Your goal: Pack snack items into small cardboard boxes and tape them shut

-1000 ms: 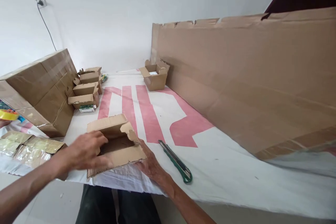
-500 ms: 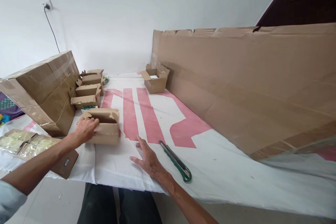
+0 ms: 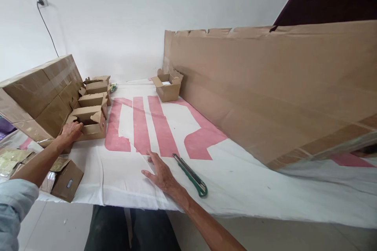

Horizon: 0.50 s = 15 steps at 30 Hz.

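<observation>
My left hand (image 3: pixel 71 131) grips the near left side of a small open cardboard box (image 3: pixel 92 129), the closest in a row of similar boxes at the left. Its flaps stand up and it sits against the box behind it. My right hand (image 3: pixel 161 172) rests on the white cloth with fingers spread, holding nothing. Just right of that hand lies a green box cutter (image 3: pixel 191 176). Behind the held box stand more open cardboard boxes (image 3: pixel 93 99).
A large taped carton (image 3: pixel 53 94) borders the row on the left. Taped small boxes (image 3: pixel 69 182) lie at the near left edge. Another open box (image 3: pixel 167 93) stands farther back, beside a tall cardboard panel (image 3: pixel 265 86) along the right. Red shapes mark the cloth (image 3: pixel 118 180).
My left hand has moved the small cardboard box left and away from me, up to the end of the row. My right hand stays on the cloth. The view has shifted slightly.
</observation>
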### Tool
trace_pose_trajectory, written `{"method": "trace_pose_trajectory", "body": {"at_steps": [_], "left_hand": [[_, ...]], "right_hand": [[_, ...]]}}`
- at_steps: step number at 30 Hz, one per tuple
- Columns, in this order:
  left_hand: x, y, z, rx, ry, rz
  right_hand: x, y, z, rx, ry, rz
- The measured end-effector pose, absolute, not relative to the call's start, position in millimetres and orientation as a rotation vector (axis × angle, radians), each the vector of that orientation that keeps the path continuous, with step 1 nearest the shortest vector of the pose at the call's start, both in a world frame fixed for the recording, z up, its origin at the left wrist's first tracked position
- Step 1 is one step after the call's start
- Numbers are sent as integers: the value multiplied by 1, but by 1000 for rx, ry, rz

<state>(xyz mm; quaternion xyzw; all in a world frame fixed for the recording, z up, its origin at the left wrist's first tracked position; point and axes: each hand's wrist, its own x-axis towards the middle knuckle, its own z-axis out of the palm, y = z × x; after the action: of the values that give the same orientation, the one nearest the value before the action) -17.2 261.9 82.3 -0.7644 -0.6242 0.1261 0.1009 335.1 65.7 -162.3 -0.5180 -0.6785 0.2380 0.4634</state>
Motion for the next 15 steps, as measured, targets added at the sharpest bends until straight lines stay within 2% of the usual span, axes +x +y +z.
{"method": "trace_pose_trajectory", "body": {"at_steps": [6, 11, 15], "left_hand": [[-28, 234, 99, -2276, -1844, 197], [-70, 169, 122, -2354, -1883, -516], [-113, 98, 122, -2117, -2006, -1003]], "right_hand": [[336, 65, -163, -1250, -1687, 495], [339, 61, -170, -1252, -1688, 463], [342, 59, -174, -1248, -1716, 454]]}}
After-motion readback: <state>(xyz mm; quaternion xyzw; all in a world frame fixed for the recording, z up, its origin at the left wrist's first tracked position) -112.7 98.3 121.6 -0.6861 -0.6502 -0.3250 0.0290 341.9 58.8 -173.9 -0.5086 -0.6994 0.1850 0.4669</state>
